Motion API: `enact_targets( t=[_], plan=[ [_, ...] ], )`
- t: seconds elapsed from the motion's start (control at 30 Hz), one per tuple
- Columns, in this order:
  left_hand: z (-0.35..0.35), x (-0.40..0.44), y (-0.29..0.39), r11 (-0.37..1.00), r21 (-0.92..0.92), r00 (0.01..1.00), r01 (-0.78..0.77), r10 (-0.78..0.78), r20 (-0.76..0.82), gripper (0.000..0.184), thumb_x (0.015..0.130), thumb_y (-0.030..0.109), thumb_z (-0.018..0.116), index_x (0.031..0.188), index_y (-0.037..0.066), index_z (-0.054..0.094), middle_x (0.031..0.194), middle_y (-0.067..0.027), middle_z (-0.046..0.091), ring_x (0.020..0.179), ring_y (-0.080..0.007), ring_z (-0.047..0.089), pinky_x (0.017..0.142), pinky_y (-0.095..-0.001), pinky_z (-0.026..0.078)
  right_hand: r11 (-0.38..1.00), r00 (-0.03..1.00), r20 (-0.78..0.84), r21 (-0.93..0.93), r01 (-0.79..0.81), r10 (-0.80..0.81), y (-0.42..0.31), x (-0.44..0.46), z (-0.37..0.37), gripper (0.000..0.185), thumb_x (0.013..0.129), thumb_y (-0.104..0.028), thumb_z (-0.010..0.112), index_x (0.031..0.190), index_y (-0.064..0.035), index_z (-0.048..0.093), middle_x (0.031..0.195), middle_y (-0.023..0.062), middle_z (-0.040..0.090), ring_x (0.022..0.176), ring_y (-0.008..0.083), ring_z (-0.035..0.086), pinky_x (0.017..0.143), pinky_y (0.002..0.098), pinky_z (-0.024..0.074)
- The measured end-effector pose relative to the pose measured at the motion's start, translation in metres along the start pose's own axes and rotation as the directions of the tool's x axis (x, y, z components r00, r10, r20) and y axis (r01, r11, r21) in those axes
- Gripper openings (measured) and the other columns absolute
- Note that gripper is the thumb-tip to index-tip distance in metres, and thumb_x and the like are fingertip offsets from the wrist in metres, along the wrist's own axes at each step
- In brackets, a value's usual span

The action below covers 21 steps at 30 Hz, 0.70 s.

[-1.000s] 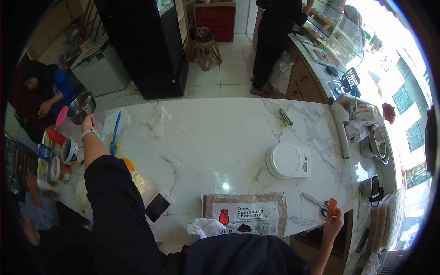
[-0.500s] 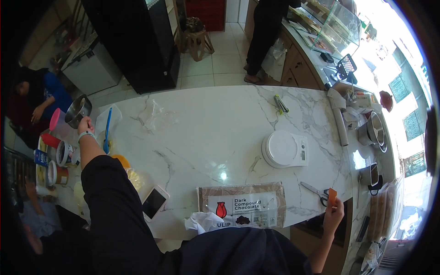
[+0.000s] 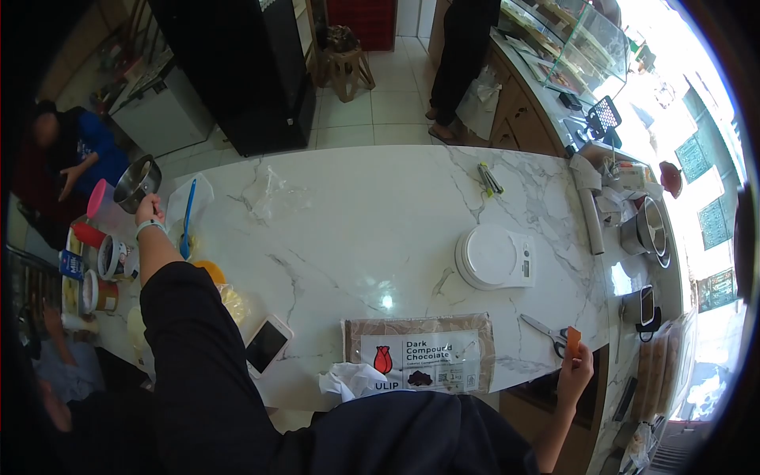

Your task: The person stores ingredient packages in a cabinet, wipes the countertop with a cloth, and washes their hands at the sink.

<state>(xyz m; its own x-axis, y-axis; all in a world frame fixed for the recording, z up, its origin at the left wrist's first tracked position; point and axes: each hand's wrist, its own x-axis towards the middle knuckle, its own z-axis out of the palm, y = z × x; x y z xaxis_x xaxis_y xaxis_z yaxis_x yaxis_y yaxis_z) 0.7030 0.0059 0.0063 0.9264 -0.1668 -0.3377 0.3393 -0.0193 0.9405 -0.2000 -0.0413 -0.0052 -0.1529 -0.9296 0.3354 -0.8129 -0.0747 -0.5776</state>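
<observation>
My left hand reaches to the far left, fingers closed on the near side of a metal bowl that is tilted. Whether the bowl has a handle under my fingers is hidden. In my right hand, by the right edge of the table, is a small flat orange piece. Scissors with dark handles lie just left of it. A pack of dark compound chocolate rests in front of me, partly under a crumpled white cloth or tissue.
A white kitchen scale stands right of centre on the marble table. A phone lies near the front. Tubs, a pink cup and a blue utensil crowd the left side. Other people stand left and behind.
The view has shifted slightly. Both hands keep their grips, nearly in place. The person in blue at the left has moved a little.
</observation>
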Motion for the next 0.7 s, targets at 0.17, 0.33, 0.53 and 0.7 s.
enact_targets(
  t=[0.17,0.33,0.53,0.7],
  plan=[
    [0.001,-0.002,0.002,1.0,-0.002,1.0,-0.001,0.001,-0.021,0.011,0.071,0.01,0.056,0.082,0.01,0.057,0.071,0.0034,0.054,0.048,-0.0052,0.036,0.042,-0.0209,0.027,1.0,1.0,0.01,0.005,-0.015,0.015,0.002,0.0,0.001,0.018,0.081,-0.006,0.059,0.096,0.0014,0.054,0.082,0.0082,0.055,0.054,0.0107,0.048,0.048,0.0221,0.0391],
    [0.001,0.003,0.005,0.999,0.045,1.0,-0.015,0.015,-0.01,0.01,0.074,0.013,0.057,0.083,0.01,0.058,0.074,0.0033,0.056,0.049,-0.0047,0.036,0.043,-0.0222,0.028,1.0,0.999,0.026,0.006,-0.026,0.026,0.003,-0.001,0.003,0.017,0.08,-0.005,0.059,0.096,0.0012,0.054,0.083,0.0085,0.056,0.057,0.0113,0.049,0.049,0.0222,0.0399],
    [0.007,-0.002,0.006,1.0,0.026,1.0,-0.012,0.011,0.021,0.01,0.072,0.012,0.058,0.082,0.01,0.057,0.076,0.0035,0.056,0.047,-0.0047,0.036,0.043,-0.0215,0.026,0.999,0.999,0.004,-0.02,0.043,-0.043,-0.007,0.0,-0.001,0.02,0.081,-0.008,0.059,0.097,0.0024,0.054,0.081,0.0075,0.056,0.054,0.0109,0.049,0.048,0.0227,0.039],
    [0.012,-0.004,0.006,1.0,0.028,0.999,-0.002,0.001,0.044,0.005,0.069,0.009,0.057,0.074,0.011,0.055,0.067,0.0044,0.053,0.045,-0.0041,0.036,0.042,-0.0201,0.025,0.997,0.998,0.008,-0.057,0.06,-0.059,-0.012,-0.001,-0.004,0.016,0.08,-0.005,0.059,0.094,0.0008,0.054,0.08,0.0075,0.054,0.055,0.0112,0.048,0.048,0.0222,0.0394]
  ],
)
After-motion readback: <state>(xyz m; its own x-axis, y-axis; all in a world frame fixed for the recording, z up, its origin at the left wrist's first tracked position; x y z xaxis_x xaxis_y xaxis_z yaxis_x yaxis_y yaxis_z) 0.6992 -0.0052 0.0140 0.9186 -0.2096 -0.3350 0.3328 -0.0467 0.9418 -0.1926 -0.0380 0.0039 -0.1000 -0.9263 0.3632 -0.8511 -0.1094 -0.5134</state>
